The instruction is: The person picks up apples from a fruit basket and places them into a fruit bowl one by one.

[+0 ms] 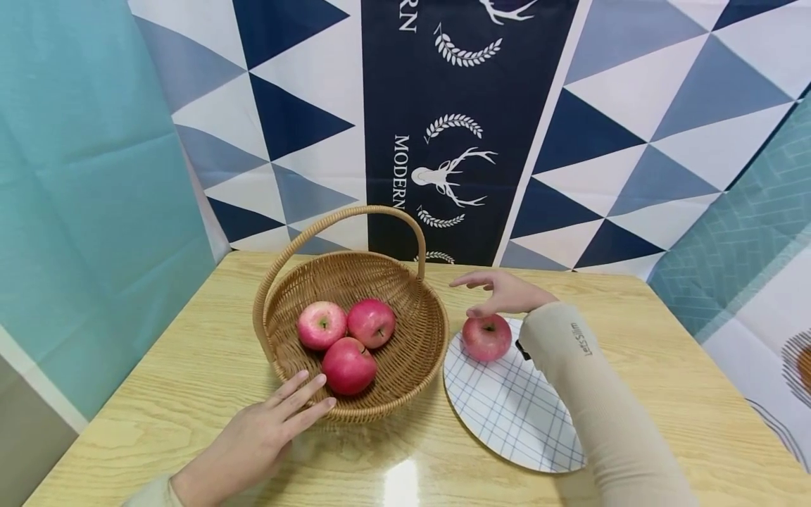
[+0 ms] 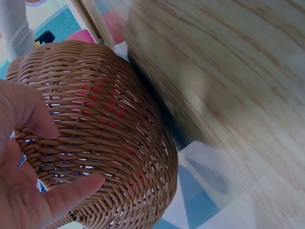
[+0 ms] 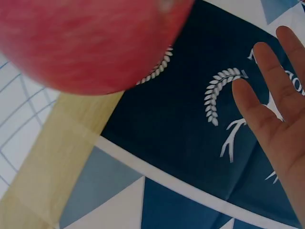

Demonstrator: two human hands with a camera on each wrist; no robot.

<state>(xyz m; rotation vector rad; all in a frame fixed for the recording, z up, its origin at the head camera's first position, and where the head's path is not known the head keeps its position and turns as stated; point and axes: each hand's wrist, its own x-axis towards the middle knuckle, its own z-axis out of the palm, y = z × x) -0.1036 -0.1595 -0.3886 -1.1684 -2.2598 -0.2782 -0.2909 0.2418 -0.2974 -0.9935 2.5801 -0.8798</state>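
Note:
A brown wicker basket (image 1: 405,338) with a tall arched handle holds three red apples (image 1: 350,366). My left hand (image 1: 253,436) is at its near left rim, with straight fingers reaching over the edge. In the left wrist view, the thumb and a finger of that left hand (image 2: 28,191) lie near the woven outer wall (image 2: 109,143); whether they press on it I cannot tell. Another apple (image 1: 486,339) sits on a white checked plate (image 1: 507,408). Above this apple, my right hand (image 1: 507,292) spreads its fingers, thumb close to the top. The right wrist view shows the apple (image 3: 95,43) apart from the extended fingers (image 3: 271,109).
Everything stands on a light wooden table (image 1: 158,366). Behind it hangs a patterned cloth (image 1: 304,105) with triangles and deer heads. A teal curtain (image 1: 95,176) borders the left side. The basket's handle (image 1: 355,211) arches above its bowl.

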